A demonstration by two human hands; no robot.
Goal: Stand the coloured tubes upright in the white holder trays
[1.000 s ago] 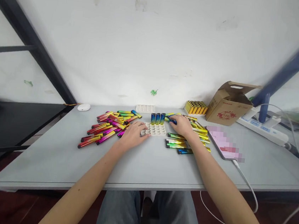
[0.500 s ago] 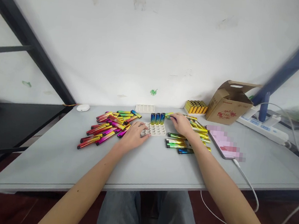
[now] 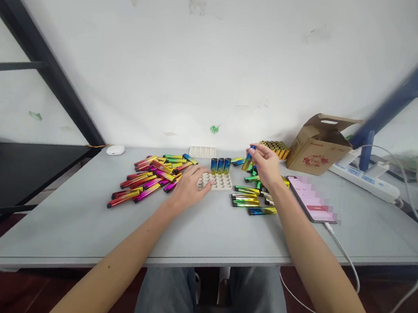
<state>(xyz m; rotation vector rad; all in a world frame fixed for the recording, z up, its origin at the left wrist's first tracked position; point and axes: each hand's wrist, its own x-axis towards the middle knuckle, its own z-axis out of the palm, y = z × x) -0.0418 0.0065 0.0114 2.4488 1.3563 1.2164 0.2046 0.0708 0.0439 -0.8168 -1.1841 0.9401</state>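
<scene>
From where I stand, the landmark is a white holed tray (image 3: 222, 183) on the grey table (image 3: 200, 235). Three blue-and-gold sticks (image 3: 220, 166) stand upright, side by side, along the tray's far edge.

Right hand (image 3: 253, 154): raised beyond the tray's right side, thumb and fingers pinching one blue-and-gold stick (image 3: 247, 162), which is slightly tilted and clear of the tray.

Left hand (image 3: 191, 188): at the tray's left edge, thumb and fingers spread apart over it; whether they press on it, I cannot tell.

Left of the tray lies a loose heap of red, magenta and gold sticks (image 3: 152, 178); right of it, a group of green, silver and gold sticks (image 3: 246, 200). A second white tray (image 3: 202, 152) lies behind. A phone (image 3: 309, 199) and a cardboard box (image 3: 313, 155) sit farther right of the tray, the box farther back.
</scene>
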